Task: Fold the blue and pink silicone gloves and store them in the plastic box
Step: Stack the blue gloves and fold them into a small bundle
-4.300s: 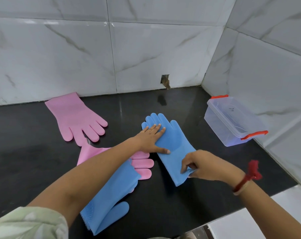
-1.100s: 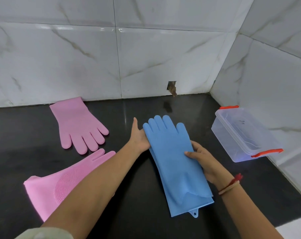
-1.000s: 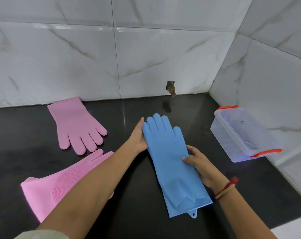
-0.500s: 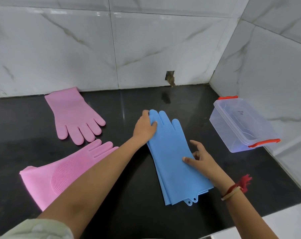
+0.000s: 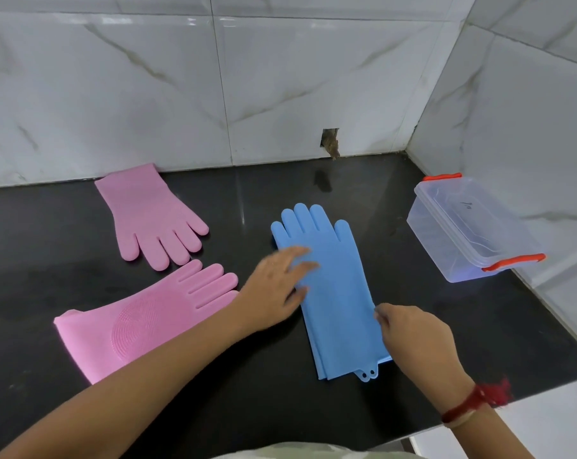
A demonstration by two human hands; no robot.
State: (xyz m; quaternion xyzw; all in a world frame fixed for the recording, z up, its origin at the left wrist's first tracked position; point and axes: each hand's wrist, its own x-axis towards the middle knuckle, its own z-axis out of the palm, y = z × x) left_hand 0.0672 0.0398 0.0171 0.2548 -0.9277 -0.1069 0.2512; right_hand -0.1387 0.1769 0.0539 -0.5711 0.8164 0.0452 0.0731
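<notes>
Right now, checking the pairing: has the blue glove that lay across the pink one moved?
Yes: rightward, toward the plastic box, now part of the blue glove stack.

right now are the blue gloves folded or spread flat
Spread flat: the blue gloves lie stacked full length, fingertips and cuffs at opposite ends.

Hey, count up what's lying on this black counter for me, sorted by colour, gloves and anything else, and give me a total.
Pink gloves: 2, lying apart
Blue gloves: 2, stacked one on the other, with both cuff tabs showing at the near end
Clear plastic box with red clips: 1, lid on
Total: 5
</notes>
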